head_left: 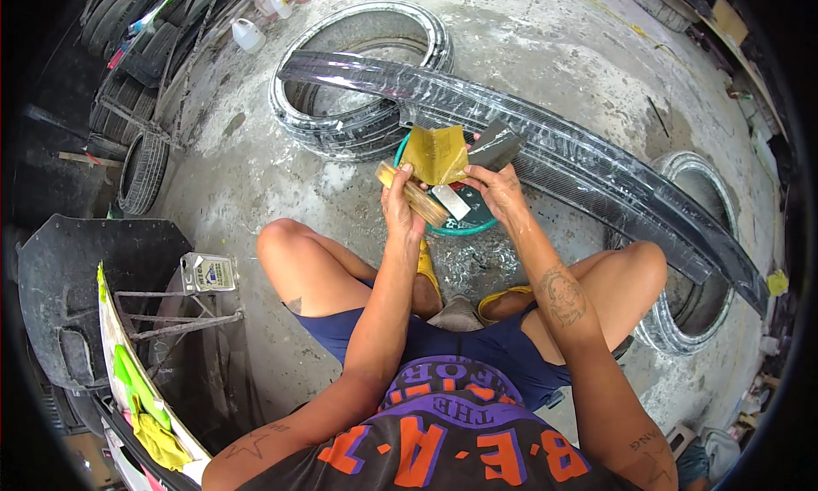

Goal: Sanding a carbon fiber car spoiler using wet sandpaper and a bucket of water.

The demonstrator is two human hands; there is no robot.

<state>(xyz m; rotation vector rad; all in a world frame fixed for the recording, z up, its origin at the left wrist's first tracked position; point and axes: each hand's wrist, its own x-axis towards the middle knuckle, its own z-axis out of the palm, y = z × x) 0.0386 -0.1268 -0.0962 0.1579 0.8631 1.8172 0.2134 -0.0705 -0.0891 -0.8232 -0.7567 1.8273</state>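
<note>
A creased gold-brown sandpaper sheet (436, 154) is held up in front of me between both hands. My left hand (399, 203) is closed, its thumb on the sheet's left edge, and a worn yellowish block (423, 204) lies against its palm and fingers. My right hand (498, 191) pinches the lower right corner of the sheet. Just beyond the right fingers is a dark grey sheet (497, 146); whether they also hold it I cannot tell. Under the hands stands a green-rimmed basin (467, 230), largely covered, with a small white rectangular piece (452, 202) showing above it.
A long glossy black car body panel (545, 137) lies across two tires, one at far left (285, 120) and one at right (673, 333). A metal can (209, 273) sits on a stand at left. Plastic jugs (248, 35) and stacked tires (106, 22) are farther back.
</note>
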